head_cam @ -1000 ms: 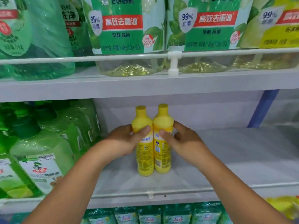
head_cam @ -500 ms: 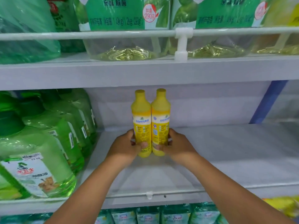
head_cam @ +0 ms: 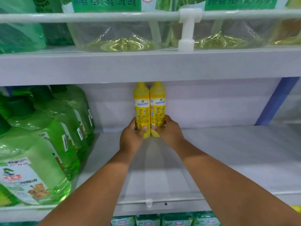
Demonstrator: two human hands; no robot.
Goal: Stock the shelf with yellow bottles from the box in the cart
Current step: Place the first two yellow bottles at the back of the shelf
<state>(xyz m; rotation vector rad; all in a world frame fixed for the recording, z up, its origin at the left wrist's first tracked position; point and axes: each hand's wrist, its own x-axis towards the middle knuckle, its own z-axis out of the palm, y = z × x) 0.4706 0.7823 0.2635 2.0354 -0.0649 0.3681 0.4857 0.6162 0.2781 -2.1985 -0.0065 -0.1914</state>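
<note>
Left hand (head_cam: 132, 141) wrapped round the lower body of the left yellow bottle (head_cam: 141, 110), thumb across the front near its base; right hand (head_cam: 169, 132) gripping the right yellow bottle (head_cam: 157, 108) the same way, low down. Both bottles upright, touching side by side, deep on the middle shelf (head_cam: 219, 157) close to the back wall, caps half hidden behind the front edge of the upper shelf (head_cam: 146, 67). Bases apparently on or just above the shelf surface; hard to tell which, since the fingers cover that spot. Judged as the placing step, release not yet done.

Risks from here:
- Tall, narrow bottles held only near the bottom: likely to tip if let go before the bases sit flat, or if one is nudged while drawing a hand back.
- Touching pair: one toppling probably takes the other down.
- Little room between the caps and the upper shelf: any lift could knock them against it.
- Row of green detergent bottles (head_cam: 48, 144) near on the left: a wide elbow swing on the way out could jostle them.
- Clear refill pouches (head_cam: 117, 38) above behind the rail (head_cam: 97, 16): out of the way, small risk.
</note>
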